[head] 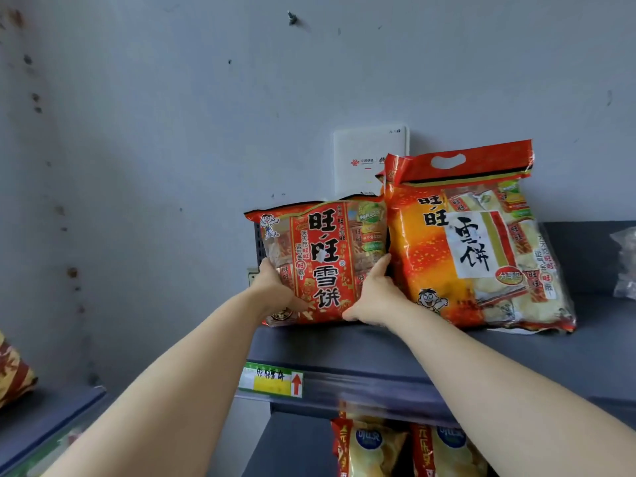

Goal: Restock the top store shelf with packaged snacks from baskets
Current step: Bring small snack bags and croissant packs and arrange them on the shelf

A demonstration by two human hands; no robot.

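A red snack bag (321,249) with large black characters stands upright at the left end of the grey top shelf (378,349). My left hand (275,287) grips its lower left side and my right hand (373,297) grips its lower right side. Touching it on the right stands a bigger orange and red snack bag (471,242) with a handle cut-out at its top, leaning against the wall.
A white box (370,160) hangs on the wall behind the bags. A clear plastic packet (626,263) lies at the shelf's far right. A price label (272,379) sits on the shelf edge. Yellow snack bags (406,449) fill the shelf below. Another bag (13,370) rests at left.
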